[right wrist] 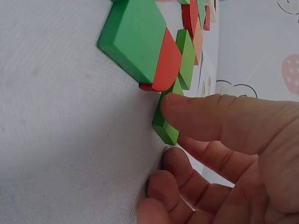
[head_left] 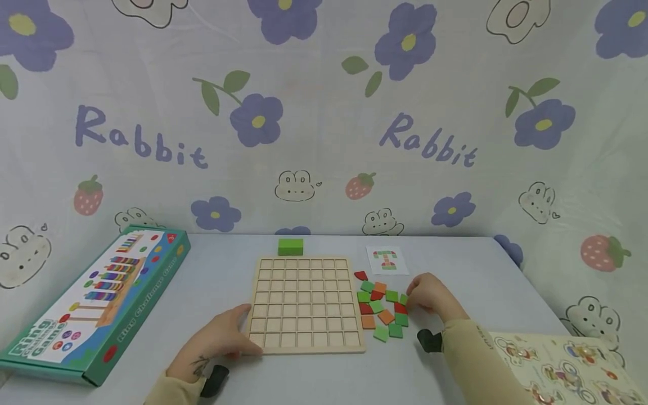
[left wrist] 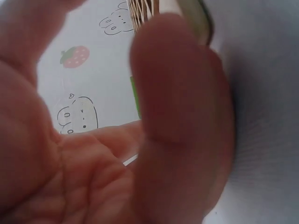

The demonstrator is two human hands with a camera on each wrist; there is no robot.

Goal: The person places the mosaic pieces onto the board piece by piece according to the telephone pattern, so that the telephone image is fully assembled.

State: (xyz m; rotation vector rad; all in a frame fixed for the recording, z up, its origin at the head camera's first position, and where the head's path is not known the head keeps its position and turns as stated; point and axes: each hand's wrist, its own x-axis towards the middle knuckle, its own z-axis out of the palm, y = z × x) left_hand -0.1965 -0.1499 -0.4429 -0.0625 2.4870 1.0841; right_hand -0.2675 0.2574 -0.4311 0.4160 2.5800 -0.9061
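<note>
HEAD: grid board [head_left: 304, 297] centred on surface [head_left: 212, 270], near left corner touched by left hand [head_left: 221, 332]; green tile [head_left: 403, 299] at right pinched by right hand [head_left: 428, 292] | LEFT WRIST: hand spread | RIGHT WRIST: tile held beside red tile [right wrist: 168, 60].

The left hand [head_left: 223, 331] lay at the near left corner of the board [head_left: 307, 301], touching it, thumb and fingers spread apart. The right hand [head_left: 431, 292], to the board's right, pinched a green tile [right wrist: 165, 127], its other fingers loosely bent. Each forearm [head_left: 473, 360] slanted in from the board's near side.
</note>
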